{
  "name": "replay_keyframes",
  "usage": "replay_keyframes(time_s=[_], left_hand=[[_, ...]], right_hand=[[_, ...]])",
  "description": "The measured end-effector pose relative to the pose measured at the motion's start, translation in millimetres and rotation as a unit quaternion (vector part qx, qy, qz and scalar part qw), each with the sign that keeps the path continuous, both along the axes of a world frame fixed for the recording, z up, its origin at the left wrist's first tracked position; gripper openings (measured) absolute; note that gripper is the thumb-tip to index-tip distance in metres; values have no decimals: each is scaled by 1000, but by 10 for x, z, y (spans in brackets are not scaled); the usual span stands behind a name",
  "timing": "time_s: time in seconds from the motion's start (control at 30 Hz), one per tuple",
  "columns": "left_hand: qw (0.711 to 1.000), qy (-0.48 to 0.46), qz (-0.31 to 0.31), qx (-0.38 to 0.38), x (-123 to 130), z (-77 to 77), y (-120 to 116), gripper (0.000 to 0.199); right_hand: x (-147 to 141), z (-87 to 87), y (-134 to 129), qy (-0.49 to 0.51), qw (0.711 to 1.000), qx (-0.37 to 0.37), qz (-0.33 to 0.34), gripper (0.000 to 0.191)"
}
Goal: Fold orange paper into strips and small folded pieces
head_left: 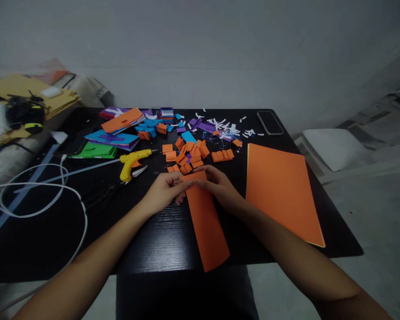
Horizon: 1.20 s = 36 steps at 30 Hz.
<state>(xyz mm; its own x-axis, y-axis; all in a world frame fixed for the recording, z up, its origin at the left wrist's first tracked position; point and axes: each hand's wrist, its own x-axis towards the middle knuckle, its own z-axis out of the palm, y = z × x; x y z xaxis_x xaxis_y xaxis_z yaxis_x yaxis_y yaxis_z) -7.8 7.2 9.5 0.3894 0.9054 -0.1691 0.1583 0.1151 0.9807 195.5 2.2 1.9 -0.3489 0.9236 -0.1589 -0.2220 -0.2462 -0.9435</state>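
A long folded strip of orange paper lies lengthwise toward me, its near end at the table's front edge. My left hand pinches its far left corner between thumb and fingers. On the other side, my right hand grips the far end, thumb on top and fingers behind it. Both thumbs almost meet on the paper. Just beyond my hands is a heap of small folded orange paper pieces. A stack of orange sheets rests to the right of my right forearm.
On the black table, a yellow glue gun lies left of my hands, near scissors and a white cable. Coloured paper bundles, white scraps and a phone are farther back. A white stool stands right.
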Motion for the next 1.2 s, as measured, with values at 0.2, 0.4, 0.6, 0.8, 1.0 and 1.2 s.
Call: replay_keyframes(time_s=[0.2,0.4,0.6,0.8,1.0,1.2], left_hand=[[1000,-2,-9,16,28,-18,-42,38],[994,-91,31,60,-2,12,-19,40],[993,-65,32,96,-25,23,-29,29],[991,-47,22,121,-56,39,-29,29],[990,-25,7,137,-103,58,-3,24],[983,4,9,181,-114,36,-3,22]], right_hand=[[-8,-6,-13,-40,999,-3,-27,31],[20,38,-16,-60,997,8,-47,25],[19,65,-26,-57,997,10,-46,26],[19,87,-23,-36,999,-12,-33,30],[23,117,-33,-39,999,-24,-26,33],[24,139,-37,-39,998,-35,-17,33]])
